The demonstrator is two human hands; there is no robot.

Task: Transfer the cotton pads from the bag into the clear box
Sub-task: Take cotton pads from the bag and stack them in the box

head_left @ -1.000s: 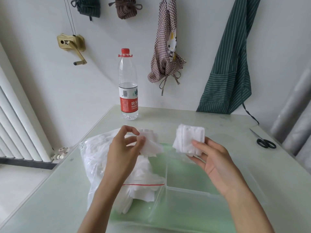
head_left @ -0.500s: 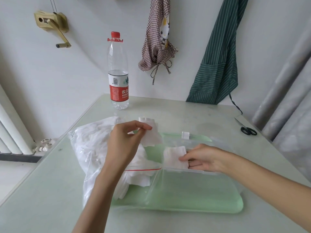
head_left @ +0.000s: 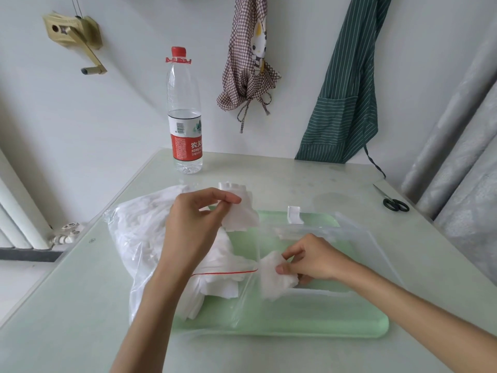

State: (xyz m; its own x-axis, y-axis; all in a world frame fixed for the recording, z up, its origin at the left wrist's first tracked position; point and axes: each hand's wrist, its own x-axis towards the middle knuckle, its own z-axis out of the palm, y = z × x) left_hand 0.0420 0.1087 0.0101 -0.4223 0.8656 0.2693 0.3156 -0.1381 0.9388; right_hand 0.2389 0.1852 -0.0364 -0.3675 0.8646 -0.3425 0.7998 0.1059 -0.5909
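Observation:
A clear zip bag (head_left: 139,238) stuffed with white cotton pads lies on the left of the table, its red-lined mouth facing right. The clear box (head_left: 349,265), divided into compartments, sits on a green mat (head_left: 309,323). My left hand (head_left: 193,224) pinches a small stack of cotton pads (head_left: 239,211) above the bag and the box's left edge. My right hand (head_left: 312,259) is low inside the box and grips another stack of cotton pads (head_left: 271,275) at the box's left side, beside the divider.
A water bottle (head_left: 185,114) with a red cap stands at the back of the table. Black scissors (head_left: 392,201) lie at the right edge. Aprons hang on the wall behind. A radiator stands to the left, and grey rolls lean at the right.
My right hand has come down from above the table into the box with its stack of pads and moved toward me. My left hand keeps holding its pads in place.

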